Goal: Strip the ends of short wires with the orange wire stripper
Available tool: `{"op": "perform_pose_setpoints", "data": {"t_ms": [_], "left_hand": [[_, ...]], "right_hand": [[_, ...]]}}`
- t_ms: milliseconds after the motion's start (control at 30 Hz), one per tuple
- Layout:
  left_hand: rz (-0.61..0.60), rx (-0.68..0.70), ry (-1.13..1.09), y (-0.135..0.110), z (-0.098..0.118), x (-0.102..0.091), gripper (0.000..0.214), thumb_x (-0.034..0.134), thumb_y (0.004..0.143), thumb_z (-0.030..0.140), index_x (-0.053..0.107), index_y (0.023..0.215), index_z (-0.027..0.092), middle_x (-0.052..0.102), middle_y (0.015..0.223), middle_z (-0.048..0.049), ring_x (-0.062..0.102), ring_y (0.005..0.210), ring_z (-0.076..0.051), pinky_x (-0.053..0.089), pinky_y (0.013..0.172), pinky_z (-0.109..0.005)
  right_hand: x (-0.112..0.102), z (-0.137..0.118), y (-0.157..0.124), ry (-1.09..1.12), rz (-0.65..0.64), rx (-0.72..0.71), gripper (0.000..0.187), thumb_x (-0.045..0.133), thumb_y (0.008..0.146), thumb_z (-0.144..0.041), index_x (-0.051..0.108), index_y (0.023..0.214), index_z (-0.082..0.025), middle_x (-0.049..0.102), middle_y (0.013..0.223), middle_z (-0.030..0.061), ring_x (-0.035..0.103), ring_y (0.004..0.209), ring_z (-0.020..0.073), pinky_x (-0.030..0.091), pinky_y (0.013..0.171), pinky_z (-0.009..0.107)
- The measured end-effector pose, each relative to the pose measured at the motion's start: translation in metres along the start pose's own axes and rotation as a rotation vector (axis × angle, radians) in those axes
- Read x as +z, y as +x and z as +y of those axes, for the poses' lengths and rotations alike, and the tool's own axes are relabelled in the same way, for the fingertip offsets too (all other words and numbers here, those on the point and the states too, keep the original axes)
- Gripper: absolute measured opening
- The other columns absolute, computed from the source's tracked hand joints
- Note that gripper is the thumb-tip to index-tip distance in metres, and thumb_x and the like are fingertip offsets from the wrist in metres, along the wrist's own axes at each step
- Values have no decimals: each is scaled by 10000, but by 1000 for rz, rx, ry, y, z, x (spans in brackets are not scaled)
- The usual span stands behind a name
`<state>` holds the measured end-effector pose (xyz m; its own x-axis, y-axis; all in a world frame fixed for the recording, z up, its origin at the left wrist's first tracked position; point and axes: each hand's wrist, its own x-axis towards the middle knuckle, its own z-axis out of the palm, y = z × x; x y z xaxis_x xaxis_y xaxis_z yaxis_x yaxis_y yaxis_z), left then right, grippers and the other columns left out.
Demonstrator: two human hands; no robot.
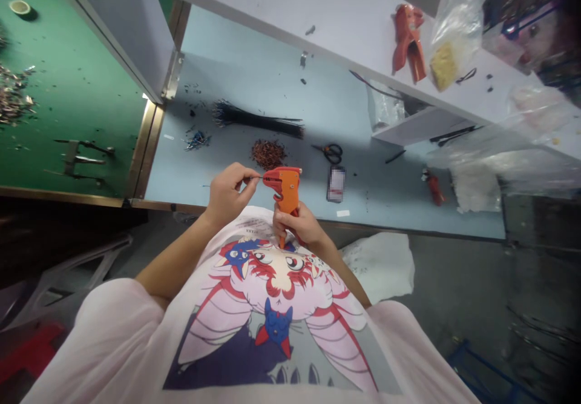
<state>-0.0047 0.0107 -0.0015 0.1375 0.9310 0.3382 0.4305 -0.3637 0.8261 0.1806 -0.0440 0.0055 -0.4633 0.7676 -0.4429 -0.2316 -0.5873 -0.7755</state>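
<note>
Fingers of my right hand point(297, 225) wrap round the handles of an orange and red wire stripper point(289, 189), held upright at the bench's front edge. My left hand point(230, 193) pinches a thin dark wire point(255, 178), whose end reaches the red jaws of the stripper. Just behind the stripper lies a pile of small copper-coloured bits point(269, 153). Farther back, a bundle of black wires point(258, 119) lies across the blue bench top, and a small heap of blue and dark scraps point(196, 140) sits left of the pile.
Black-handled scissors point(333, 152) and a phone-like rectangle point(336, 184) lie to the right. A second orange-red stripper point(408, 43) rests on the raised shelf point(345, 22) beside plastic bags point(458, 16). Red-handled pliers point(436, 189) lie far right. A green bench point(82, 101) adjoins on the left.
</note>
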Motion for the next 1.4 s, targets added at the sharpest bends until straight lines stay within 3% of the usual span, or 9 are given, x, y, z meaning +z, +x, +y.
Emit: {"op": "perform_pose_setpoints", "data": {"t_ms": [100,300,533,767,933,1067,1200,1300,1400], "left_hand": [[-9,2,33,0,-1,-1,84,556,839,209,634,819,184,580,696,2,462,591,-91,376,580,-232],[34,-56,59,1,-7,-7,92,543,848,222,622,817,185,584,721,-1,493,638,-100,391,610,-237],[33,111,86,1,3,-13,57,575,815,170,625,802,195,580,658,12,472,595,-98,381,591,-244],[22,255,105,-4,14,-6,72,599,790,152,628,828,205,637,700,-4,552,652,-119,424,611,-251],[-15,269,140,-7,14,-5,65,593,800,177,634,830,218,657,736,-9,577,700,-133,442,649,-263],[97,119,193,0,3,-20,58,574,824,201,629,839,214,622,723,-14,552,686,-138,419,658,-276],[185,-123,274,8,-35,-35,81,544,840,248,617,859,217,603,749,-24,521,661,-145,383,649,-285],[12,-300,385,4,-77,-25,62,543,811,256,591,811,216,614,746,-43,542,682,-183,370,656,-301],[-351,-560,397,-7,-117,5,73,515,794,225,574,766,194,630,742,-86,567,726,-226,379,689,-330]], "right_hand": [[0,-3,2,65,23,13,294,670,790,-340,424,731,-189,353,467,-115,319,345,38,375,358,178],[-11,-16,1,7,-83,-48,430,758,682,-380,538,971,-149,602,833,41,615,698,153,540,595,299],[-9,-25,9,-226,317,-331,245,713,734,-282,559,899,-187,598,833,22,594,743,149,544,694,324],[16,-33,15,-328,375,-432,234,687,756,-323,537,896,-210,574,819,35,567,741,168,542,728,363],[17,-34,20,-341,368,-466,196,661,782,-329,531,876,-215,557,788,28,553,703,159,539,716,362],[10,-38,21,-319,388,-529,166,653,791,-285,527,871,-211,554,751,11,550,670,143,540,690,344],[0,-38,17,-314,431,-492,173,661,777,-274,529,869,-210,562,757,14,558,668,143,545,685,344],[-7,-31,15,-315,456,-433,182,668,758,-279,532,854,-205,567,768,20,557,671,146,550,674,342],[-11,-20,15,-276,503,-394,187,660,747,-262,525,858,-196,564,757,12,566,666,143,548,658,330]]}}
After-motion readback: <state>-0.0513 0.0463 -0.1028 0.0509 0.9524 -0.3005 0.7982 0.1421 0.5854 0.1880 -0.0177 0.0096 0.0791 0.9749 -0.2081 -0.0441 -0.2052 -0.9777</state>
